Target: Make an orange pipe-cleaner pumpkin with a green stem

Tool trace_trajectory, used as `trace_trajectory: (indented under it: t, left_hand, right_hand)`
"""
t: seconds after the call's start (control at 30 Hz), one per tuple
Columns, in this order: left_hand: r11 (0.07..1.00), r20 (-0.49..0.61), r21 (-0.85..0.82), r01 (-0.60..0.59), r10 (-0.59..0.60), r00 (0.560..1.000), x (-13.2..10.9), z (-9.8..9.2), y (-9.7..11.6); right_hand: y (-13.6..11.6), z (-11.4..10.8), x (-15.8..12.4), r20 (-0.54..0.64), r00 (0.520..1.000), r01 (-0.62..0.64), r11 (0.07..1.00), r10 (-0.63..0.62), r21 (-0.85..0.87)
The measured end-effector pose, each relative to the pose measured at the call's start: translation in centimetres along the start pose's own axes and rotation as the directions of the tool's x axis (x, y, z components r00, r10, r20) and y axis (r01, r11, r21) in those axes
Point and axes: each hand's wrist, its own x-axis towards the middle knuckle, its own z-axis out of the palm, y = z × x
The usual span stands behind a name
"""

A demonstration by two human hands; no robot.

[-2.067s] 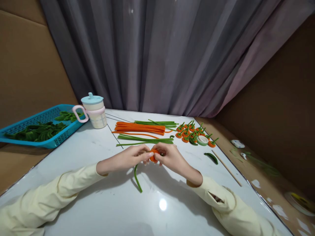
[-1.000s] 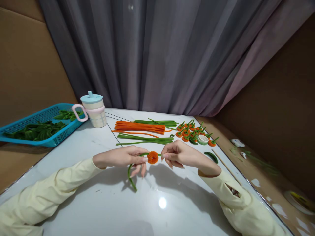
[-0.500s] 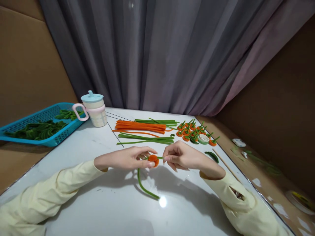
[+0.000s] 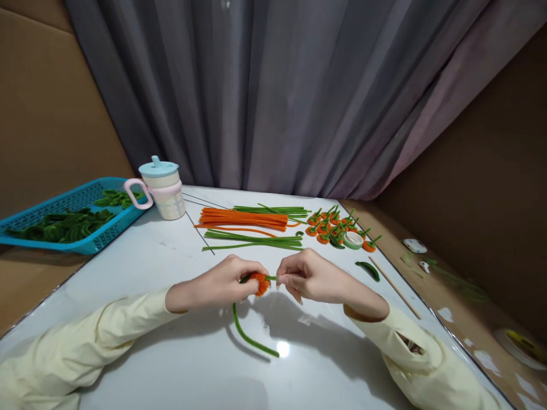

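Observation:
My left hand (image 4: 222, 283) is closed round a small orange pipe-cleaner coil (image 4: 260, 283) just above the white table (image 4: 171, 353). A green pipe-cleaner stem (image 4: 250, 337) hangs from the coil and curves down onto the table toward me. My right hand (image 4: 310, 276) pinches the short green end that sticks out of the coil on its right side. Both hands sit at the table's middle, nearly touching.
Beyond the hands lie orange pipe cleaners (image 4: 243, 220), green pipe cleaners (image 4: 254, 241), several finished orange-and-green pieces (image 4: 337, 229) and a tape roll (image 4: 352, 240). A lidded cup (image 4: 162, 189) and a blue basket of green pieces (image 4: 64, 219) stand at the left. A wooden stick (image 4: 393, 287) lies right.
The hands drew apart, showing the coil flat-on, then closed in again. The coil has turned edge-on in my left hand, and the green stem swung from the left to trail rightward on the table.

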Motion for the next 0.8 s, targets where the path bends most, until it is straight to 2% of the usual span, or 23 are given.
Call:
trace_trajectory:
  t: [0.2, 0.33, 0.43, 0.57, 0.8]
  left_hand:
    - [0.994, -0.028, -0.098, 0.056, -0.059, 0.998, 0.0, -0.5, 0.2]
    - [0.969, -0.004, -0.240, 0.054, -0.057, 0.998, 0.5, -0.8, -0.2]
    - [0.938, 0.022, -0.337, 0.086, -0.083, 0.996, 0.8, -0.7, -0.5]
    - [0.925, 0.047, -0.355, 0.134, -0.126, 0.991, 0.9, -0.4, -0.5]
    - [0.917, 0.077, -0.370, 0.148, -0.128, 0.989, 0.7, -0.5, 0.0]
  right_hand:
    - [0.2, 0.1, 0.0, -0.011, 1.000, 0.019, 1.000, -0.019, 0.006]
    - [0.9, -0.3, 0.5, 0.099, 0.995, -0.003, 0.992, -0.009, 0.125]
    - [1.4, -0.8, 0.9, 0.108, 0.991, 0.065, 0.986, -0.082, 0.151]
    - [1.9, -1.1, 1.3, 0.070, 0.992, 0.091, 0.984, -0.103, 0.154]
    - [2.4, -0.5, 1.4, 0.170, 0.977, 0.078, 0.953, -0.132, 0.292]
